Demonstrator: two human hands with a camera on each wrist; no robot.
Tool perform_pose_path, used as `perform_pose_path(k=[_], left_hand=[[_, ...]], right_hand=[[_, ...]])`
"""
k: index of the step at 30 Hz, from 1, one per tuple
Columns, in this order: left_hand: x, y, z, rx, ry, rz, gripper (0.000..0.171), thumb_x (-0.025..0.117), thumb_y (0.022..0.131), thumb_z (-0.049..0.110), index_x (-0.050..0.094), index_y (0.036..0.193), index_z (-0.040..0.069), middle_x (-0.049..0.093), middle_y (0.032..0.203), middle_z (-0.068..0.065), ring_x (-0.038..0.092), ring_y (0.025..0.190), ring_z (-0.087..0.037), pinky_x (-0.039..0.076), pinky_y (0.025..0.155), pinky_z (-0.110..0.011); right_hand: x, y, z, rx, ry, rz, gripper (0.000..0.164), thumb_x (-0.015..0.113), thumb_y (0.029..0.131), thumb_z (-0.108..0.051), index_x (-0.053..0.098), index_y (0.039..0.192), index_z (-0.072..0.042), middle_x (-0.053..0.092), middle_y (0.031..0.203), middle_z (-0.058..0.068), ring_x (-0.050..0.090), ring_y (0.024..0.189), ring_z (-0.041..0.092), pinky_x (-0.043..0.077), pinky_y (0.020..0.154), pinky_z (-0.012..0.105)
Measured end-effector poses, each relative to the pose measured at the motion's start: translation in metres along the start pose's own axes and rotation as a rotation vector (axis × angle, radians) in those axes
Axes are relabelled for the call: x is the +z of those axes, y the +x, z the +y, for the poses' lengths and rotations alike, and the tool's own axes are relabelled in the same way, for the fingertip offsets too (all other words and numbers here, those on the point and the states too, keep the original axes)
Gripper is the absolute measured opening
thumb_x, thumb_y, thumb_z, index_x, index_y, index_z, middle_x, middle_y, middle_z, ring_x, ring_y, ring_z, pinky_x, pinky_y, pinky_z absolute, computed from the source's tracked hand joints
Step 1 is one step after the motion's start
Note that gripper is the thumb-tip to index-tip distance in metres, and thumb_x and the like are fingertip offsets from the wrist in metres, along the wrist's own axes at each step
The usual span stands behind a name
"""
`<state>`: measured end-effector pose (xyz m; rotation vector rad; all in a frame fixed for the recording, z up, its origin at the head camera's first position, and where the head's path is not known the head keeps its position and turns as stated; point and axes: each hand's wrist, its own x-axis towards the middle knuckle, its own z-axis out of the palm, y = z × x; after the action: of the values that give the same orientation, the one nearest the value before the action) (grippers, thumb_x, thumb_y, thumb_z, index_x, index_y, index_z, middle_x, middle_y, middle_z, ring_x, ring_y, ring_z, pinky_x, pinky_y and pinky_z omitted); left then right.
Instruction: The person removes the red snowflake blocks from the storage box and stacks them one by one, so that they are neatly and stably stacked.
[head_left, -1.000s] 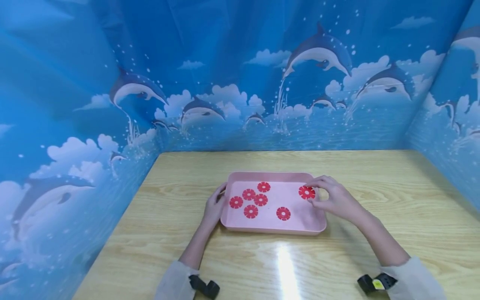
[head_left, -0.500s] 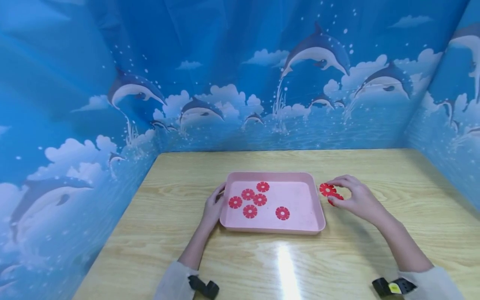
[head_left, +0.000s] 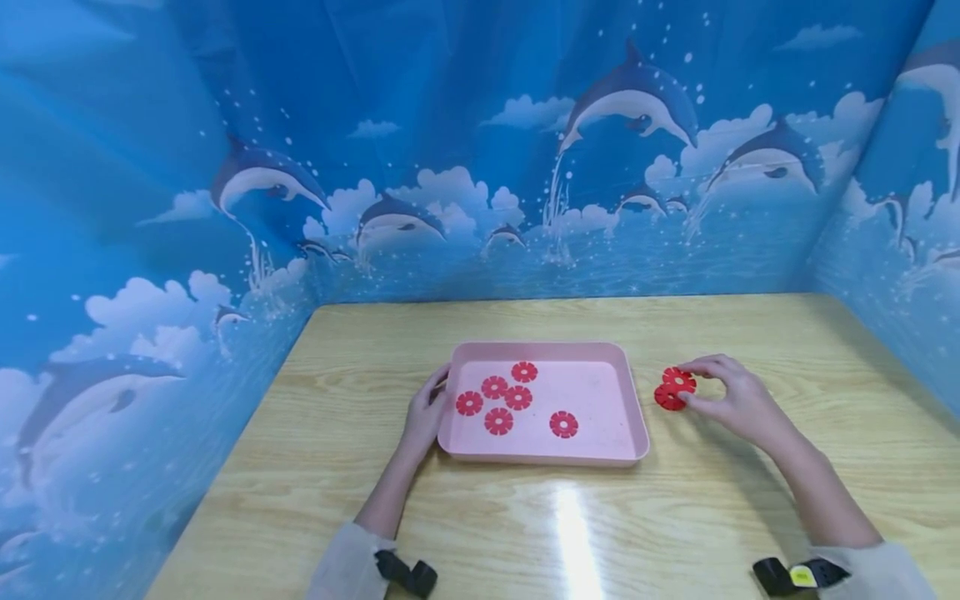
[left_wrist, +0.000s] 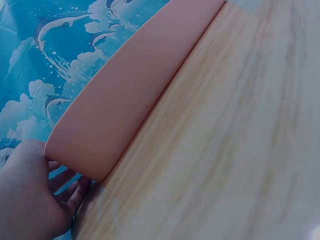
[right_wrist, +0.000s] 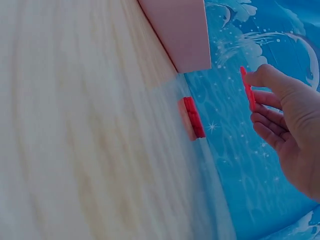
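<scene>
A pink tray lies on the table with several red notched plastic discs flat inside it. My left hand holds the tray's left end; in the left wrist view, fingers bend against its outer corner. Right of the tray, my right hand pinches one red disc between thumb and fingers. In the right wrist view, that disc stands edge-on in the grip. Just below it on the table sits a small stack of red discs, partly covered by the held one in the head view.
The wood-grain table extends round the tray on all sides. A blue dolphin-print backdrop encloses the table's back and sides. A streak of glare lies in front of the tray.
My right hand has carried a red disc from over the tray's right side out to the right, to the stack on the table. My left hand stays at the tray.
</scene>
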<state>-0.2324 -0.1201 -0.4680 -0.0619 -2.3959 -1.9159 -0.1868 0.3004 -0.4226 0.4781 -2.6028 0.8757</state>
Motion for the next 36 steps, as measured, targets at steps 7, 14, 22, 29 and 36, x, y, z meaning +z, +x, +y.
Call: perform_pose_path(k=[7, 14, 22, 29, 36], left_hand=[[0.0, 0.0, 0.0, -0.008, 0.005, -0.009, 0.043, 0.044, 0.093, 0.006, 0.044, 0.136, 0.007, 0.043, 0.136, -0.014, 0.045, 0.117, -0.03, 0.039, 0.098, -0.039], [0.0, 0.0, 0.0, 0.005, -0.005, -0.018, 0.043, 0.044, 0.094, 0.006, 0.043, 0.136, 0.006, 0.042, 0.137, -0.015, 0.045, 0.118, -0.032, 0.039, 0.098, -0.04], [0.001, 0.0, 0.0, 0.006, -0.001, -0.014, 0.043, 0.044, 0.093, 0.005, 0.044, 0.136, 0.005, 0.043, 0.136, -0.015, 0.046, 0.117, -0.031, 0.04, 0.097, -0.039], [0.0, -0.001, 0.001, 0.015, 0.001, -0.01, 0.042, 0.045, 0.093, 0.005, 0.045, 0.135, 0.005, 0.044, 0.135, -0.015, 0.046, 0.117, -0.032, 0.04, 0.097, -0.04], [0.0, -0.001, 0.002, 0.002, 0.004, -0.003, 0.043, 0.045, 0.092, 0.007, 0.045, 0.135, 0.007, 0.044, 0.135, -0.013, 0.046, 0.116, -0.029, 0.04, 0.097, -0.039]], right_hand=[[0.008, -0.003, 0.012, 0.05, 0.032, -0.058, 0.037, 0.073, 0.073, -0.002, 0.062, 0.108, 0.003, 0.055, 0.104, 0.018, 0.052, 0.092, 0.038, 0.046, 0.074, 0.056], [0.017, -0.004, 0.021, 0.03, 0.023, -0.055, 0.032, 0.074, 0.073, -0.004, 0.064, 0.103, 0.003, 0.058, 0.101, 0.019, 0.055, 0.09, 0.04, 0.046, 0.076, 0.056], [0.024, -0.006, 0.03, 0.022, -0.005, -0.051, 0.033, 0.075, 0.071, -0.004, 0.064, 0.102, 0.003, 0.059, 0.099, 0.018, 0.056, 0.088, 0.036, 0.045, 0.076, 0.053], [0.027, -0.006, 0.032, 0.022, -0.026, -0.043, 0.033, 0.075, 0.071, -0.004, 0.064, 0.101, 0.003, 0.059, 0.098, 0.019, 0.055, 0.089, 0.037, 0.044, 0.076, 0.052], [0.029, -0.005, 0.03, 0.041, -0.036, -0.053, 0.033, 0.074, 0.072, -0.007, 0.064, 0.102, 0.004, 0.059, 0.096, 0.018, 0.054, 0.089, 0.036, 0.043, 0.076, 0.051]])
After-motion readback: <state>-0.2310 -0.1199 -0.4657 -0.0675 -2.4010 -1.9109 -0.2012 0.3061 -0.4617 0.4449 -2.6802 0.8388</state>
